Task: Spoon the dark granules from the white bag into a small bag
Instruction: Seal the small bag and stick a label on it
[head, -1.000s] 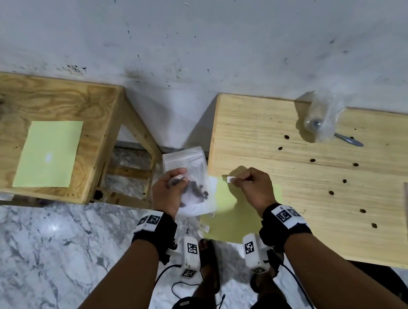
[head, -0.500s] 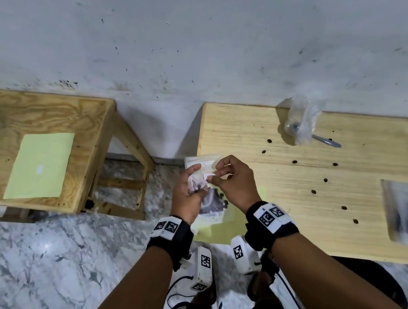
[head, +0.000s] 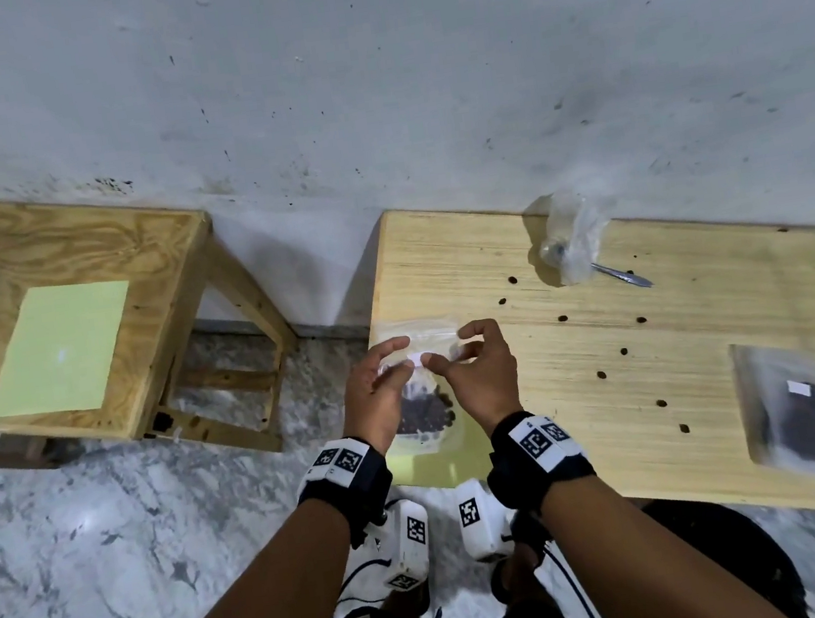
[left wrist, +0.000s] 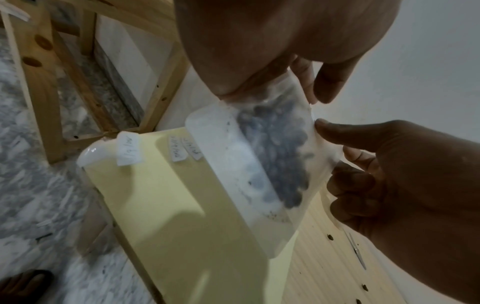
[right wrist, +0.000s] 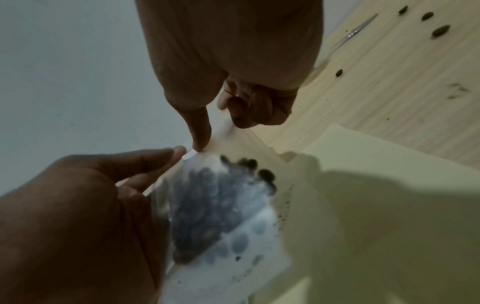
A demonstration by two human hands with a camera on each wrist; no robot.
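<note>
A small clear bag (head: 426, 410) with dark granules in its lower half hangs over the left corner of the light wooden table (head: 612, 385). My left hand (head: 399, 356) grips its upper left part. My right hand (head: 447, 347) pinches the upper right, thumb on a small white label (head: 417, 358) lying against the bag's front. The left wrist view shows the small bag (left wrist: 262, 164) between both hands. In the right wrist view the thumb tips meet at the label (right wrist: 189, 154). A larger bag of dark granules (head: 791, 408) lies flat at the right. A metal spoon (head: 621, 275) lies at the back.
A yellow sheet (head: 431, 469) hangs over the table's near corner below the bag, with several white labels (left wrist: 128, 150) stuck on its edge. Crumpled clear plastic (head: 575, 240) covers the spoon's bowl. A second wooden table (head: 156, 269) with a green sheet (head: 58, 349) stands left. Marble floor lies between.
My right hand has brought the white label from above the yellow sheet to the bag. My left hand carried the bag rightward to meet it. Both hands now hold the bag together.
</note>
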